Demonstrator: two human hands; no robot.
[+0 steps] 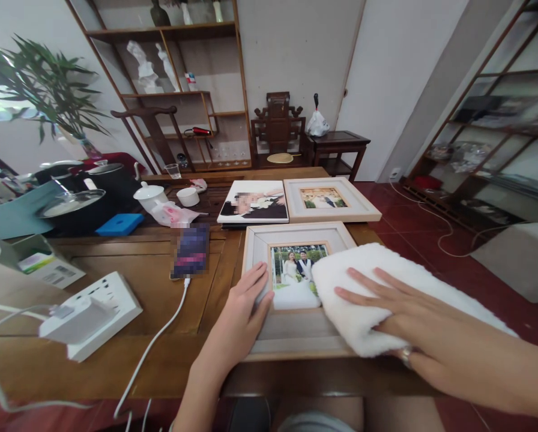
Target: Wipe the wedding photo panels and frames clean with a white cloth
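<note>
A framed photo (291, 237) with a pale wooden frame lies flat on the wooden table (161, 276) right in front of me. My left hand (246, 306) rests on its left side, fingers flat and together, holding nothing. A white fluffy cloth (377, 282) covers the frame's right half. My right hand (399, 306) lies flat on the cloth with fingers spread, a ring on one finger.
Behind lie a second framed photo (332, 198) and an unframed print (253, 201). A phone (190, 251) on a white cable, a white power strip (93, 312), a blue sponge (119, 224), pots and cups fill the table's left. Shelves and chairs stand beyond.
</note>
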